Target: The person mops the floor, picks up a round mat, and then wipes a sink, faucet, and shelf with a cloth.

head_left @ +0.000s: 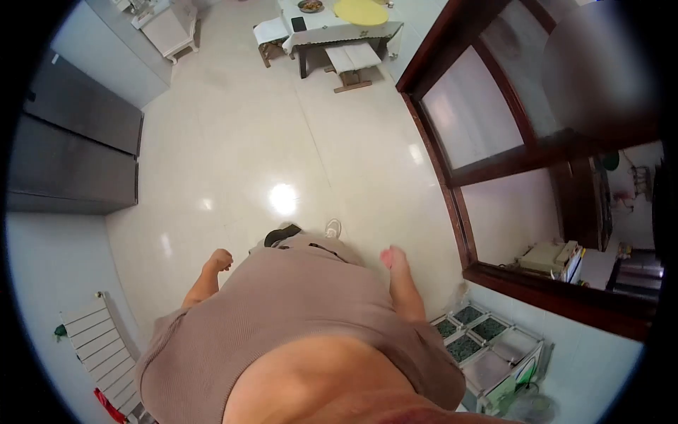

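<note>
My left hand (222,259) hangs beside my body at waist height, its fingers curled in and nothing showing in them. On the other side, my right hand (393,256) swings out over the pale floor (240,141); its fingers are small and smeared. Neither hand touches any object. Between them is my ribbed brown shirt (304,283), with one light shoe (333,227) showing beyond it.
A dark fridge (78,141) stands at left, a white radiator (102,346) below it. Ahead are a covered table (346,30) and padded stools (353,58). A brown-framed window (459,191) lines the right, above a rack with dark panels (487,327).
</note>
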Available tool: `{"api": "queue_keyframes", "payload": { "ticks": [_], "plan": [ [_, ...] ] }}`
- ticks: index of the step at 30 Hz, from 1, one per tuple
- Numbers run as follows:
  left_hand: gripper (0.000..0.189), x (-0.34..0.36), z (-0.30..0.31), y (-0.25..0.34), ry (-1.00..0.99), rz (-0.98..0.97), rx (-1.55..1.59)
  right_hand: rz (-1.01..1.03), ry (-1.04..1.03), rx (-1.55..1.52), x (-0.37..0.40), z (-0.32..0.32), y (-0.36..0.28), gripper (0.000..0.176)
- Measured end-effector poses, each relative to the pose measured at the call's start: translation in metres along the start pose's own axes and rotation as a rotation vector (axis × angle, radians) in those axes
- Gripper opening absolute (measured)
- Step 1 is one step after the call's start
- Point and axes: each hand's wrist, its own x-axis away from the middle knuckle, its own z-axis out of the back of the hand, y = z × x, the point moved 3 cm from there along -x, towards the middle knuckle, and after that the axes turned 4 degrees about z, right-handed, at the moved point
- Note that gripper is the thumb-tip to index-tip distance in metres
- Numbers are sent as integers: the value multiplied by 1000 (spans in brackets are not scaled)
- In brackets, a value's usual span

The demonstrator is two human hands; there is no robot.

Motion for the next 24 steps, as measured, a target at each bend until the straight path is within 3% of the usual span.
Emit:
{"api": "queue_keyframes", "payload": {
  "ticks": [1,5,6,8,9,12,15,19,21,22,24],
  "plan": [
    [14,4,-1,0,30,-7,65,-42,-96,-110,-26,-16,-32,21],
    [12,25,-3,41,130,72,237,133,-188,258,-40,-141,-181,34],
    [13,30,-10,47,285,29,154,150,-223,239,-32,-175,-208,38],
    [14,10,-30,39,310,28,107,171,-310,221,-26,-244,-255,46],
    [14,-5,-43,28,260,35,95,171,-360,219,-27,-275,-271,50],
    [14,-67,-65,6,100,52,58,74,-417,82,-42,-355,-289,37],
    [15,-134,-44,18,-22,28,-20,11,-474,56,-64,-407,-300,28],
    [16,-258,33,78,-88,-328,-717,-35,-423,33,-67,-440,-325,32],
    [16,-230,152,151,88,-264,84,-73,-361,-8,-87,-441,-343,34],
    [25,-231,188,175,167,-120,578,-81,-348,-30,-100,-444,-353,38],
    [30,-227,262,232,230,-120,489,-98,-331,-57,-118,-455,-372,41]
  ]
}}
